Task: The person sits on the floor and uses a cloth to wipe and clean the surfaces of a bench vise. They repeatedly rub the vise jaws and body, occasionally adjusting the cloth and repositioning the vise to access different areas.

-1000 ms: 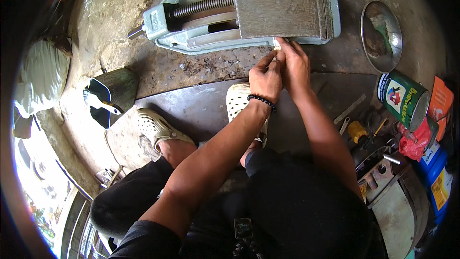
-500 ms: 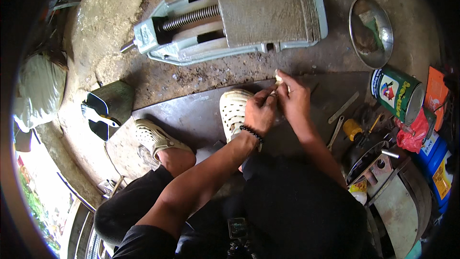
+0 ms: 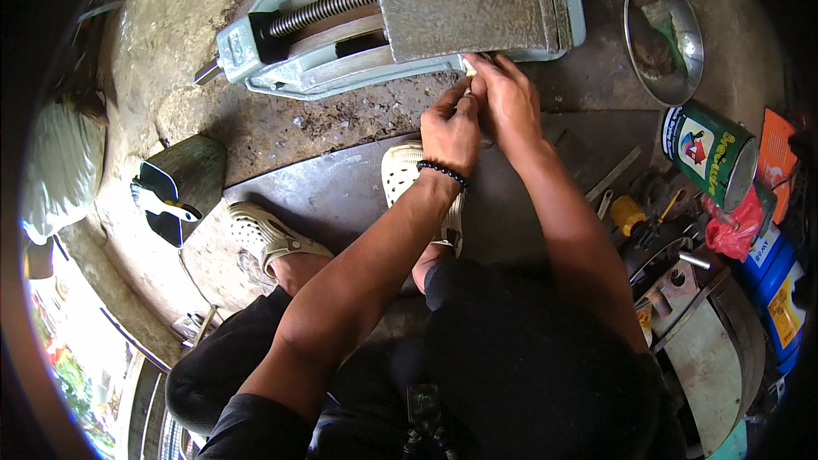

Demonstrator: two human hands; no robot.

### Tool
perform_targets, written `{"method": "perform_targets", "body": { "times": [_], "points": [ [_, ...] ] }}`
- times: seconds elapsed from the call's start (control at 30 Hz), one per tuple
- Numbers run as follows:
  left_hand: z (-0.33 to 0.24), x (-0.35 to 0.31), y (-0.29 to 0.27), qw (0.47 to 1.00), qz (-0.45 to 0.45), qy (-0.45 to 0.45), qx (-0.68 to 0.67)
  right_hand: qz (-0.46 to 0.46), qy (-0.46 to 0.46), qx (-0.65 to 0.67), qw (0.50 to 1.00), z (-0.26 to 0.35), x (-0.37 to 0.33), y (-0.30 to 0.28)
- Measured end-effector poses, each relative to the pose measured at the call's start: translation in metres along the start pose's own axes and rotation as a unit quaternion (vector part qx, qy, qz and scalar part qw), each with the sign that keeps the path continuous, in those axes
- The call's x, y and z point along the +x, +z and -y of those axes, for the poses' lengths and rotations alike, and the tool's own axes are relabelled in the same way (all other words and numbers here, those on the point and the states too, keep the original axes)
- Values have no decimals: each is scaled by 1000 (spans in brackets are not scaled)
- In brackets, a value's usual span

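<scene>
A machine vise (image 3: 311, 55) with a light blue-grey body, a threaded screw and a flat grey top lies on the floor ahead of me. At its near side my right hand (image 3: 509, 106) pinches a small cream-white piece (image 3: 468, 66), whose kind I cannot tell; its tip is by the vise's lower edge. My left hand (image 3: 452, 132), with a black beaded bracelet at the wrist, is closed right beside the right hand. Its fingertips meet the right fingers just below the white piece, and what they hold is hidden.
A steel bowl (image 3: 629, 43) with a brush inside stands at far right, near a green paint can (image 3: 740, 172). Wrenches and a red plastic bag (image 3: 734, 226) lie closer. A dustpan-like scoop (image 3: 204, 172) with a brush sits left. Dark metal sheet (image 3: 332, 172) lies under my clogs.
Both hands have moved forward together, from over the metal sheet up to the vise's near edge, carrying the white piece. The view has shifted slightly.
</scene>
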State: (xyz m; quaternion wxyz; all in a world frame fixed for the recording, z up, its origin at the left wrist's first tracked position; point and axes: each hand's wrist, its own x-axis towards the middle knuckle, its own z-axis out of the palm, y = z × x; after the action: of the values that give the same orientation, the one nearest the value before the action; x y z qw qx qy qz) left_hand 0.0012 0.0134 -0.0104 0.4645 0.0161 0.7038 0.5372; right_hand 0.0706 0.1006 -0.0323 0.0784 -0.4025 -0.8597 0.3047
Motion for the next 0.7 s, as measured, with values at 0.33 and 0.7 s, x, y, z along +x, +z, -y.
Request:
{"method": "perform_targets", "body": {
  "times": [0.33,0.7],
  "points": [
    [-2,4,6,999,19,-12,-30,-8,176,135,975,7,4,-6],
    [-6,-13,3,998,21,-53,-24,32,204,31,978,9,-13,-10]
  ]
}}
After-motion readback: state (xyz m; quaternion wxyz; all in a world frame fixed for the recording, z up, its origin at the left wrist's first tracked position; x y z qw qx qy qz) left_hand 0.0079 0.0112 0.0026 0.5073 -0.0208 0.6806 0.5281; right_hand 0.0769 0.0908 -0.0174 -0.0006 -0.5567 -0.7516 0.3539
